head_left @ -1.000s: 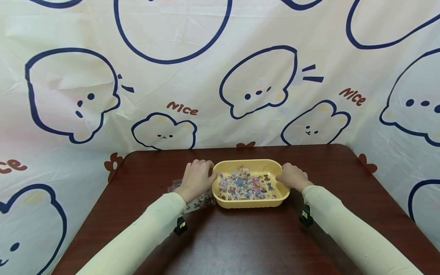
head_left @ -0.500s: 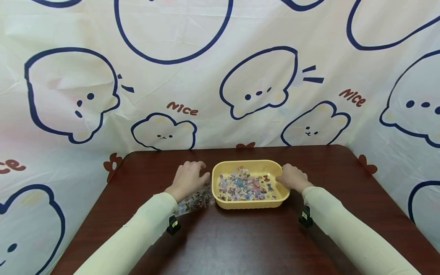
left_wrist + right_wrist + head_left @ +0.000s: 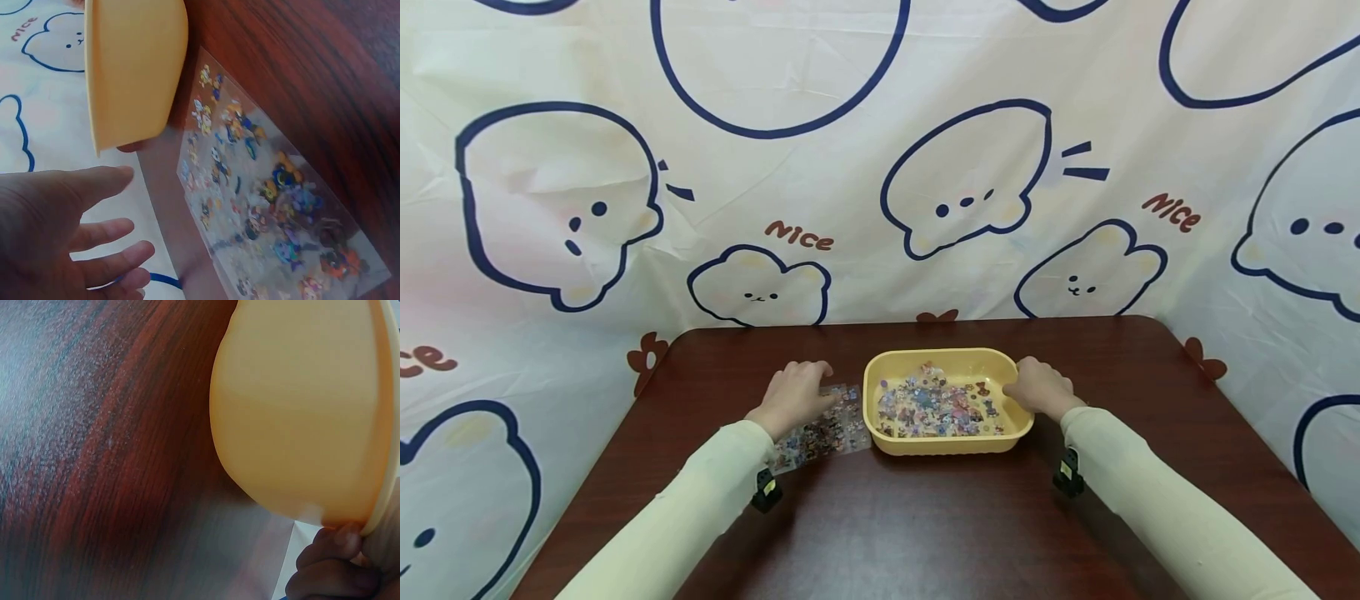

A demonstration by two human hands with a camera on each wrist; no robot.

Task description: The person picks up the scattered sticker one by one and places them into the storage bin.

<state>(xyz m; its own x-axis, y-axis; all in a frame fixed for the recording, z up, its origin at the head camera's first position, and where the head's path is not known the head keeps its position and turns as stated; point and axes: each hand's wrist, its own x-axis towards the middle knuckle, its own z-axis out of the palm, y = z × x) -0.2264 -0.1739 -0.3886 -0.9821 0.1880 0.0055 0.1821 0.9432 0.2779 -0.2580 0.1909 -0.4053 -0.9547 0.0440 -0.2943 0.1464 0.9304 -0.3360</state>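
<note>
A yellow plastic basin point(image 3: 947, 447) stands on the table with many small colourful stickers point(image 3: 934, 404) inside, loose or on clear film; I cannot tell which. My right hand point(image 3: 1041, 388) grips its right rim, thumb inside and curled fingers point(image 3: 328, 565) under the edge outside. Left of the basin lie clear sheets printed with small cartoon figures point(image 3: 835, 429), overlapping one another. Over these sheets hovers my left hand point(image 3: 793, 400), apart from the basin. In the left wrist view its fingers point(image 3: 119, 259) are loosely extended and hold nothing.
The dark red-brown table point(image 3: 917, 525) has a far edge close behind the basin. A pale curtain point(image 3: 850, 192) with blue cartoon outlines hangs behind the table and along its sides. Each wrist carries a small black camera point(image 3: 767, 490).
My left hand has let go of the basin's left rim and moved left, uncovering more of the printed sheets. The right hand and the basin have stayed in place.
</note>
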